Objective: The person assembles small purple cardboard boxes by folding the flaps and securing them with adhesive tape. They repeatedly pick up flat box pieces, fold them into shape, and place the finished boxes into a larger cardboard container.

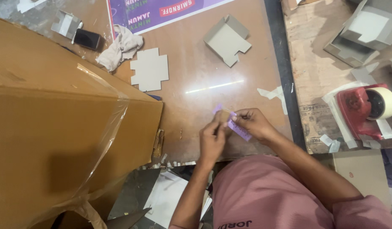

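Both hands, left hand (211,138) and right hand (252,123), pinch a purple strip (238,128) over the worktop (196,72); it looks light, flimsy, best held by its ends.

Both hands meet over the brown worktop (196,76): the left hand (212,138) and right hand (253,123) pinch a small purple strip (238,128) between them. A flat grey card cutout (149,69), a half-folded grey box (227,39) and a red tape dispenser (363,108) lie around.
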